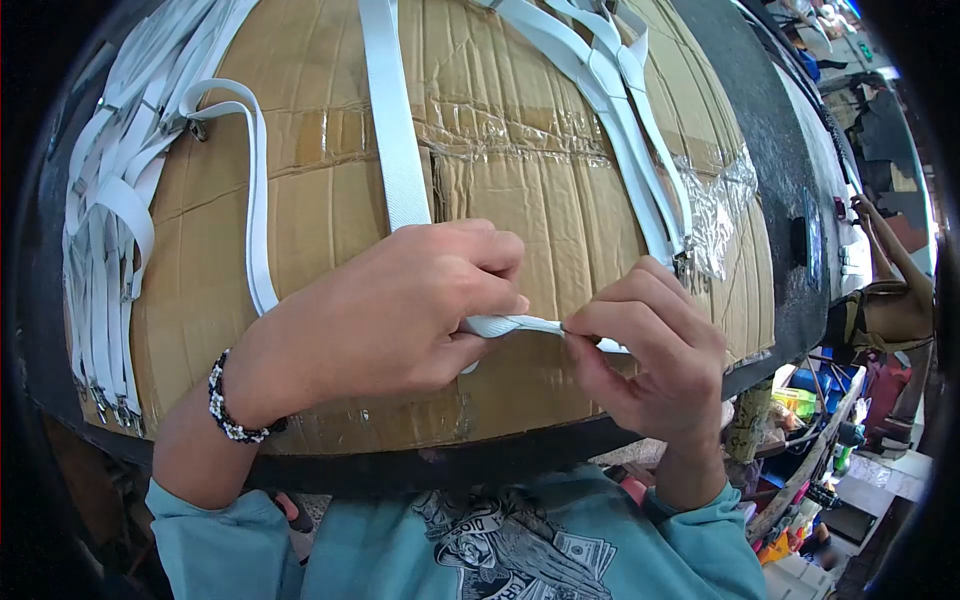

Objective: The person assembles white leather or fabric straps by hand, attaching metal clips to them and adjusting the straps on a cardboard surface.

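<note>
We note both hands closed on one flat white woven strap, just above the near edge of the creased brown cardboard sheet. The left hand grips it between thumb and fingers; the right hand holds it in a fine fingertip pinch. The span between looks narrowed, perhaps folded or twisted.

Our concern: a slack right pinch could let the strap slip, and uneven pulling could set a twist in it.

Around: a long white strap runs under the left hand; whether it joins the held one, we cannot tell. A looped white strap reaches the left wrist and could snag there, we judge. Heaped white straps with metal clips lie farther left; a white strap bundle and crinkled clear plastic film sit beyond the right hand. The black tabletop carries it all.
</note>
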`<action>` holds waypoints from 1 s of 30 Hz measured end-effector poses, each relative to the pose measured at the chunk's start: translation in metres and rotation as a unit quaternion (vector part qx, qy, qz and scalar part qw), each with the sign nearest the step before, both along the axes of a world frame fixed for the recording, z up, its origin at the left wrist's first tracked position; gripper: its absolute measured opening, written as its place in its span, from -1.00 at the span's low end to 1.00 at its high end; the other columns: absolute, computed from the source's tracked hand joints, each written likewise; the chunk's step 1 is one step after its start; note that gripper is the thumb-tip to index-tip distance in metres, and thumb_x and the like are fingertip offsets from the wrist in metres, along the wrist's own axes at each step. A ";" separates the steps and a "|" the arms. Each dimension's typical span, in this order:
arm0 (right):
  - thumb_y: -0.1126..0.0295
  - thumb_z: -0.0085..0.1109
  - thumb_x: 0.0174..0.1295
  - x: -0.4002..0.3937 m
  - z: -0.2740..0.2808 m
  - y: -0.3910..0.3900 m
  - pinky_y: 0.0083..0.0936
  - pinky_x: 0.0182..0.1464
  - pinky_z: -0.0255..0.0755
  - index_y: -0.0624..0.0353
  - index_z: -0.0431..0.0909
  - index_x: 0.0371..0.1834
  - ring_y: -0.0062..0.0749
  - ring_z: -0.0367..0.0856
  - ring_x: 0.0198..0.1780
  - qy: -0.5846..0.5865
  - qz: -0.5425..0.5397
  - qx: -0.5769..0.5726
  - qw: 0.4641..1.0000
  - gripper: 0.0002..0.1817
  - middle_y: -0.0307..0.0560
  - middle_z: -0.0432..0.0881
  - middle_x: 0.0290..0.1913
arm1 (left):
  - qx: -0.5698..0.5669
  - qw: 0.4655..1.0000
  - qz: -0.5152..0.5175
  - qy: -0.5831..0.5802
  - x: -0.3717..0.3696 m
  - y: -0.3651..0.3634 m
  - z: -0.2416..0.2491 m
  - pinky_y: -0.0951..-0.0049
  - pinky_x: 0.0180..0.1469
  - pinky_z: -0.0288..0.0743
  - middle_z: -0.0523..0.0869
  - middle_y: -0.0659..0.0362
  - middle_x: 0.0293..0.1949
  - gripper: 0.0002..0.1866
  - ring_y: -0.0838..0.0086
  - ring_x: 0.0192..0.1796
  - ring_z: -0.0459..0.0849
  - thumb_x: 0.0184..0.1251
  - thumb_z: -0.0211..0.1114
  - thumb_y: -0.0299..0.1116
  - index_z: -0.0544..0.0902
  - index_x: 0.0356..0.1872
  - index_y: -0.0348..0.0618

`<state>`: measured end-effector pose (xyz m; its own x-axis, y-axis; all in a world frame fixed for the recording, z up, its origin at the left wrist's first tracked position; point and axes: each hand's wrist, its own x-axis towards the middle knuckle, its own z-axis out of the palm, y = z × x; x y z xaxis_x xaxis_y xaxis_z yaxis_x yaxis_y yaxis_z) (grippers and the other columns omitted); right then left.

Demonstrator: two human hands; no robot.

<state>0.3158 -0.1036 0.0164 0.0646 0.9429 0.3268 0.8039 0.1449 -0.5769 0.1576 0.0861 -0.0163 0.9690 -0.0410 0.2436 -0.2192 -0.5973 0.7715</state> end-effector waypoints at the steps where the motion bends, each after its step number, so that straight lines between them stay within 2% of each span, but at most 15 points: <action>1: 0.69 0.40 -0.01 -0.004 -0.001 0.004 -0.29 -0.25 0.49 0.26 0.58 -0.24 -0.13 0.53 -0.29 0.001 0.007 0.016 1.000 -0.73 -0.05 0.53 -0.28 | -0.002 1.000 0.001 -0.003 0.000 0.000 -0.001 0.22 -0.14 0.55 0.64 0.07 -0.22 -0.63 0.12 -0.17 0.64 0.01 0.43 -0.61 0.78 -0.06 -0.24; 3: 0.70 0.40 -0.02 -0.013 -0.003 0.013 -0.28 -0.26 0.48 0.25 0.58 -0.27 -0.14 0.52 -0.30 0.005 0.018 0.049 0.999 -0.74 -0.07 0.52 -0.31 | -0.004 1.000 -0.002 -0.007 0.001 0.001 -0.001 0.23 -0.15 0.54 0.64 0.07 -0.23 -0.62 0.13 -0.17 0.64 0.01 0.43 -0.61 0.78 -0.06 -0.24; 6: 0.70 0.39 -0.02 -0.006 -0.008 0.010 -0.26 -0.27 0.47 0.24 0.55 -0.30 -0.13 0.51 -0.32 0.019 0.032 0.024 0.999 -0.75 -0.07 0.50 -0.33 | -0.009 1.000 0.009 0.011 0.000 0.000 0.000 0.23 -0.15 0.54 0.64 0.07 -0.23 -0.62 0.13 -0.18 0.63 0.01 0.42 -0.61 0.78 -0.06 -0.24; 9: 0.71 0.43 -0.14 0.005 -0.009 -0.001 -0.39 -0.41 0.41 0.24 0.68 -0.32 -0.24 0.55 -0.44 -0.026 0.024 0.006 0.999 -0.72 -0.09 0.62 -0.41 | 0.006 1.000 -0.001 0.002 0.000 0.000 0.001 0.24 -0.16 0.53 0.64 0.07 -0.23 -0.62 0.14 -0.18 0.63 -0.01 0.42 -0.62 0.78 -0.06 -0.23; 12: 0.68 0.38 -0.02 0.004 -0.005 0.001 -0.23 -0.28 0.45 0.24 0.54 -0.28 -0.10 0.48 -0.34 0.010 0.015 -0.010 1.000 -0.74 -0.05 0.46 -0.34 | -0.002 1.000 0.001 -0.007 0.000 -0.001 0.000 0.24 -0.15 0.53 0.65 0.07 -0.23 -0.61 0.14 -0.18 0.63 -0.01 0.42 -0.62 0.78 -0.05 -0.23; 15: 0.68 0.39 -0.02 -0.008 -0.005 0.013 -0.24 -0.28 0.46 0.24 0.55 -0.29 -0.10 0.48 -0.33 0.033 0.019 0.035 0.999 -0.75 -0.05 0.46 -0.34 | 0.004 1.000 0.004 0.003 0.000 0.000 0.002 0.25 -0.15 0.53 0.65 0.07 -0.23 -0.59 0.15 -0.17 0.64 0.00 0.42 -0.62 0.79 -0.02 -0.23; 18: 0.67 0.40 -0.02 -0.002 -0.009 0.010 -0.25 -0.27 0.47 0.24 0.57 -0.30 -0.10 0.51 -0.31 0.028 0.031 0.020 0.999 -0.76 -0.04 0.48 -0.33 | 0.001 1.000 0.001 0.009 0.000 0.001 0.002 0.26 -0.14 0.54 0.66 0.07 -0.23 -0.60 0.15 -0.16 0.64 0.01 0.42 -0.62 0.79 -0.02 -0.23; 21: 0.71 0.42 -0.09 0.017 -0.021 -0.002 -0.39 -0.42 0.40 0.26 0.67 -0.31 -0.24 0.51 -0.46 -0.033 0.011 0.002 0.999 -0.75 -0.08 0.63 -0.38 | 0.008 1.000 -0.003 0.022 0.000 0.002 0.005 0.26 -0.14 0.54 0.66 0.08 -0.22 -0.61 0.17 -0.16 0.65 0.00 0.43 -0.63 0.80 -0.05 -0.24; 22: 0.70 0.42 -0.04 0.020 -0.020 -0.008 -0.45 -0.42 0.40 0.27 0.67 -0.29 -0.31 0.52 -0.46 -0.019 -0.001 -0.020 1.000 -0.78 -0.08 0.64 -0.37 | 0.009 1.000 -0.005 0.015 0.000 0.002 0.005 0.26 -0.14 0.54 0.66 0.08 -0.22 -0.61 0.18 -0.16 0.65 0.00 0.44 -0.63 0.80 -0.05 -0.23; 25: 0.70 0.41 0.04 0.017 -0.009 -0.009 -0.53 -0.41 0.40 0.30 0.68 -0.27 -0.43 0.54 -0.43 0.041 -0.034 0.035 0.998 -0.81 -0.08 0.65 -0.36 | -0.004 1.000 0.002 0.019 -0.001 -0.002 0.001 0.27 -0.17 0.55 0.66 0.10 -0.23 -0.61 0.20 -0.18 0.66 -0.01 0.46 -0.62 0.81 -0.05 -0.22; 26: 0.70 0.42 0.04 0.013 -0.005 -0.010 -0.43 -0.35 0.48 0.24 0.68 -0.18 -0.32 0.60 -0.39 0.081 -0.055 0.027 0.995 -0.73 -0.08 0.63 -0.32 | -0.013 0.999 0.004 0.031 -0.001 -0.002 0.002 0.27 -0.18 0.55 0.67 0.11 -0.23 -0.60 0.20 -0.19 0.66 -0.01 0.46 -0.62 0.81 -0.05 -0.21; 30: 0.69 0.40 0.12 0.005 -0.010 -0.006 -0.51 -0.35 0.45 0.26 0.66 -0.15 -0.40 0.57 -0.40 0.134 -0.088 0.057 0.985 -0.77 -0.10 0.63 -0.32 | 0.007 0.999 0.018 0.040 0.000 0.000 0.005 0.27 -0.21 0.56 0.67 0.13 -0.22 -0.57 0.22 -0.21 0.67 -0.01 0.49 -0.59 0.81 -0.01 -0.17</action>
